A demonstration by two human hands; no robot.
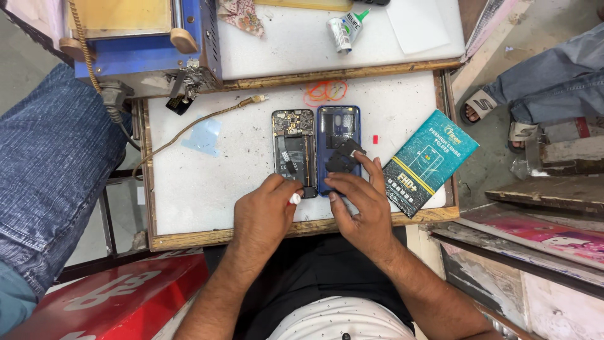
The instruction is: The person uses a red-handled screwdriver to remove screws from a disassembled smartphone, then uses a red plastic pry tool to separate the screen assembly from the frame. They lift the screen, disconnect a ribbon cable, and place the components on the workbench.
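From the head view, your left hand (263,214) rests at the bottom edge of the opened phone (294,151), its fingers closed on a small white-tipped tool (294,199) whose tip sits at the phone's lower end. Your right hand (362,208) lies just right of the phone, on the lower part of the blue back cover (338,148), fingers spread and pressing it down, the index finger reaching up beside a loose black part (343,157) that lies on the cover. Phone and cover sit side by side, touching, on the white table (189,189). Right of the cover lies a teal box (430,162); above the phone are orange rubber bands (326,91), and further up a glue bottle (345,28). It looks like the step in hand is work at the phone's bottom end with the tool while the cover is held steady. The next move would call for a light, precise tip and a firm right-hand hold.
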